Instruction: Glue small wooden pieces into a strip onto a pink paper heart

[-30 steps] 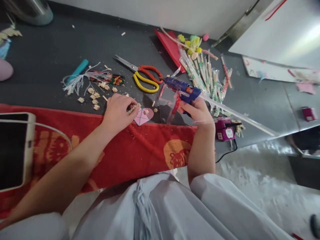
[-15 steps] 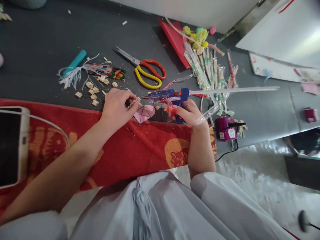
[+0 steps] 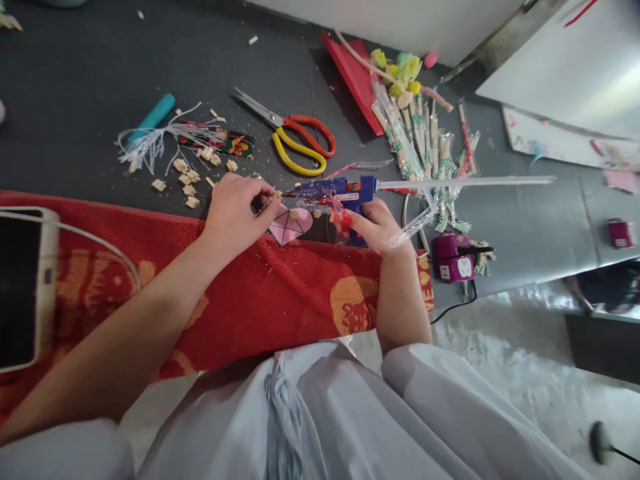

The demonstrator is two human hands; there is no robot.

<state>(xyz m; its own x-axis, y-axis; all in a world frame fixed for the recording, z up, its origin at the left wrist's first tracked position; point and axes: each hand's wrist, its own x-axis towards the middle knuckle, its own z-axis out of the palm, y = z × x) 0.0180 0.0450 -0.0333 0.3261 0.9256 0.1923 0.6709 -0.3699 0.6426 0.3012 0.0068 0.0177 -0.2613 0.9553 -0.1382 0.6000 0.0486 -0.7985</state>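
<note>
My right hand (image 3: 375,223) is wrapped round the grip of a blue hot glue gun (image 3: 320,191), and a long clear glue stick (image 3: 465,182) sticks out of its back. The nozzle points left and meets a small pale beige piece (image 3: 270,200) pinched in my left hand (image 3: 237,212). My fingers partly hide that piece. Just below the nozzle lies a pink heart-shaped paper (image 3: 290,225) with dark crossing lines. Several beige wooden-looking bits (image 3: 189,179) are scattered left of my left hand.
Scissors (image 3: 290,137) with red and yellow handles lie beyond the glue gun. Wrapped sticks (image 3: 425,140) and a red folder-like sheet (image 3: 357,87) are at right. A purple power adapter (image 3: 454,259) stands near the edge. A tablet-like device (image 3: 25,287) rests on the red cloth (image 3: 280,307).
The glue gun has shifted slightly left, its nozzle now meeting the small beige piece. My left hand keeps its pinch almost unmoved. The whole view has tilted a little.
</note>
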